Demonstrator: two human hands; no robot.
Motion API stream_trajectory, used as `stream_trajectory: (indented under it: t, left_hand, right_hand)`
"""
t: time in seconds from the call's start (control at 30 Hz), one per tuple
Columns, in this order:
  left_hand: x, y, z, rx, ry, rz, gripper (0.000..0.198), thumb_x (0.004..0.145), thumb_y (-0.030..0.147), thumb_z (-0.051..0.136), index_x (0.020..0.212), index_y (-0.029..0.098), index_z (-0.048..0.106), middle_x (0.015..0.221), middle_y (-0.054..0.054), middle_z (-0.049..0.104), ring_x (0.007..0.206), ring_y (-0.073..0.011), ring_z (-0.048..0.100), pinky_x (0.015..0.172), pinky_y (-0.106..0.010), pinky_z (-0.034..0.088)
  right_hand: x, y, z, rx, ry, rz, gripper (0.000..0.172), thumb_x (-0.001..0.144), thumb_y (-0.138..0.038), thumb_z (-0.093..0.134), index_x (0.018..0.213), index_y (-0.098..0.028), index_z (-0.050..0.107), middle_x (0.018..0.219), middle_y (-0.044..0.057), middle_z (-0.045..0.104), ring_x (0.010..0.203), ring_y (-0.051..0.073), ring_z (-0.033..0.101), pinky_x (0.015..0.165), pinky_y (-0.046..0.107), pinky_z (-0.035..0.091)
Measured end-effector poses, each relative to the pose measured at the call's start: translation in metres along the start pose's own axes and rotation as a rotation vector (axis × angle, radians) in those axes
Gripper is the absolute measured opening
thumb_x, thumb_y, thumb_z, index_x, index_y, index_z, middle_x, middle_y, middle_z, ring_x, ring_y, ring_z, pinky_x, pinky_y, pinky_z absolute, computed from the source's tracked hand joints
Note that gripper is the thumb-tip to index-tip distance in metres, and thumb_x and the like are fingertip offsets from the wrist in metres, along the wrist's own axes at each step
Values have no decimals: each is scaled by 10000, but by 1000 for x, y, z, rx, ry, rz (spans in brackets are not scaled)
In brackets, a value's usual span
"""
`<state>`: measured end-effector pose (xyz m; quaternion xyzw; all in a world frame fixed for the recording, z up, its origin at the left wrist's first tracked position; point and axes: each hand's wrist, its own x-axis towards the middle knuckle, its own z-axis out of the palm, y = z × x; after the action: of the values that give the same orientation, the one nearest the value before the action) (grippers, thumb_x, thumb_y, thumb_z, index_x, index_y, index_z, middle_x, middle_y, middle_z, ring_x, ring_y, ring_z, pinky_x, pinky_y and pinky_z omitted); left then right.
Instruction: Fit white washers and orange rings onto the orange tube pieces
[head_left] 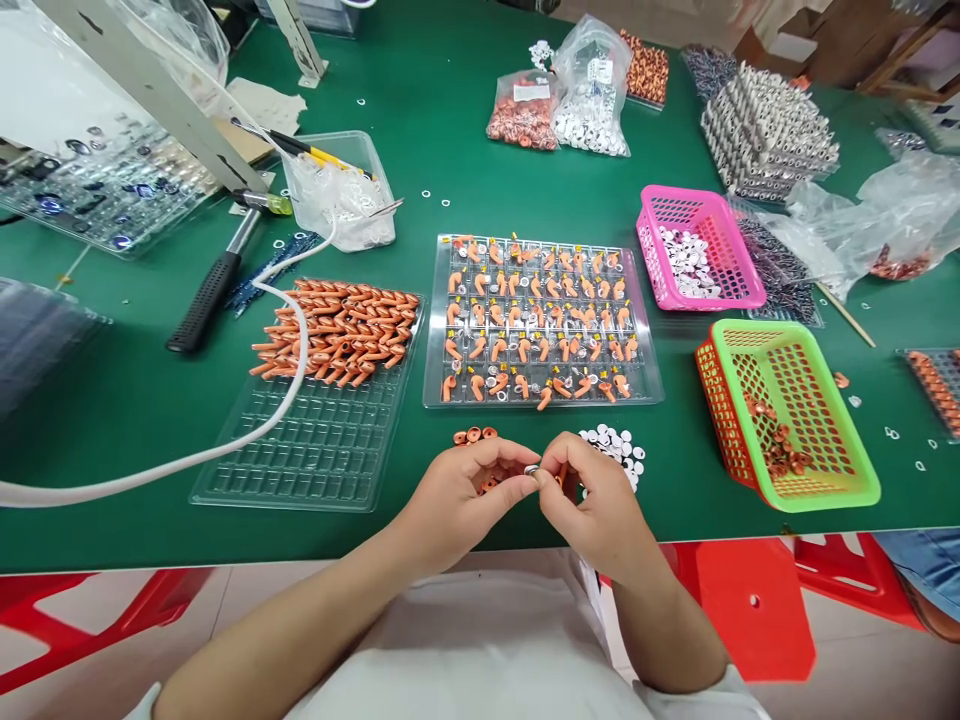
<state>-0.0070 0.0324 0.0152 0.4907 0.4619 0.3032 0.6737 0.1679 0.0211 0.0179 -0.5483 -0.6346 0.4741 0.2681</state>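
Note:
My left hand [459,505] and my right hand [598,505] meet at the table's front edge, fingertips pinched together. Between them is a small round part [532,470], whitish with a dark rim, mostly covered by fingers. Something orange shows under my right fingers, too hidden to name. Behind my left hand lie orange round caps [475,436]. Small white discs [619,448] are spread just beyond my right hand. Farther back, a clear compartment tray [433,370] holds rows of curved orange pieces with tiny yellow tips.
Left are a stack of orange pieces [337,330] on an empty-celled clear tray [292,470], a white cable [225,450] and a hammer [214,285]. Right stand a pink basket [656,250] of white discs and a green basket [840,440] with orange parts. Filled bags [592,110] lie behind.

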Motion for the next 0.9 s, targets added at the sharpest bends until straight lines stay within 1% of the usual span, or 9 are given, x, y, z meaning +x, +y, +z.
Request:
stream_trajectory:
  t: [0.07,0.13,0.23,0.3,0.47,0.63,0.8,0.9]
  left_hand:
    - [1,0,0,-88,-6,-37,131,822,244,654,916,160,687,879,-38,726,824,-158,673,750,-247,550]
    - [2,0,0,-126,0,-46,95,811,220,664,879,161,694,829,-20,724,764,-134,663,673,-207,541]
    - [0,0,-1,-127,20,-36,88,815,218,664,874,162,700,782,-7,713,693,-111,638,559,-168,497]
    - [-1,-1,-1,-108,33,-17,92,822,225,659,877,164,699,759,-2,702,666,-103,622,524,-160,470]
    - [-3,-3,0,4,84,35,86,838,221,626,842,151,677,688,6,653,588,-86,563,511,-168,440]
    - [-5,-6,-1,127,110,107,113,852,200,593,801,147,679,657,4,616,559,-81,508,517,-180,420]
    - [-8,-8,-2,135,117,171,127,853,197,597,785,146,691,683,-21,642,596,-99,530,534,-192,422]
    - [-7,-7,-3,104,117,171,121,844,192,609,781,139,698,705,-32,669,597,-102,549,534,-190,440]
  right_hand:
    - [-1,0,0,8,-5,-38,131,861,-140,505,768,-218,456,728,-40,475,596,98,441,527,227,361]
    - [-2,0,0,26,-15,-58,109,862,-137,504,804,-222,469,753,-37,484,599,98,454,527,227,370]
    - [-6,2,-1,68,-22,-45,104,858,-137,521,895,-232,497,784,-32,518,609,100,491,525,226,386]
    - [-8,3,0,92,-29,-23,129,854,-140,539,934,-235,504,795,-29,543,631,106,514,536,227,400]
    - [-11,6,5,120,8,-36,136,852,-128,553,923,-238,514,822,-28,555,669,106,529,566,224,413]
    - [-11,7,8,119,-4,-55,151,855,-116,547,924,-245,512,835,-33,547,668,100,514,570,218,406]
    - [-11,5,8,115,-20,-62,147,860,-113,541,924,-243,514,837,-32,543,668,98,506,574,219,403]
    - [-10,5,9,119,-19,-64,138,865,-115,536,921,-239,513,834,-32,540,670,96,509,577,219,402]
